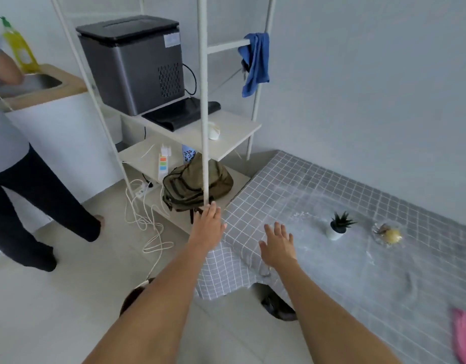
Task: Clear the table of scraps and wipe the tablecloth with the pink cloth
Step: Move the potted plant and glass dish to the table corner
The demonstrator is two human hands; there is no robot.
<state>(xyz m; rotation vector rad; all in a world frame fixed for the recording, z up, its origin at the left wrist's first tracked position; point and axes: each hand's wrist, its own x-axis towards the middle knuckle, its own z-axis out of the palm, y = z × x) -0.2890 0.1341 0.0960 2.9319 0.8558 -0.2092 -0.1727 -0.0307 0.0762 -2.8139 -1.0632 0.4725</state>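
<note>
Nearby, crumpled pink cloth (464, 334) lies at right edge of grey checked tablecloth (331, 258). White powdery scraps (302, 214) beside small potted green plant (338, 226); clear glass dish with yellow lump (389, 234) further right. Left hand (208, 219) and right hand (277, 245) both outstretched, fingers straight, holding nothing. White metal shelf rack (204, 101) with olive backpack (195, 183) stands left of table.

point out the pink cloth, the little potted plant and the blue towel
pink cloth (464, 334), head view, on the middle of the part showing at the table's near right edge
potted plant (335, 233), head view, on its white pot
blue towel (255, 64), head view, on the hanging fold
</note>
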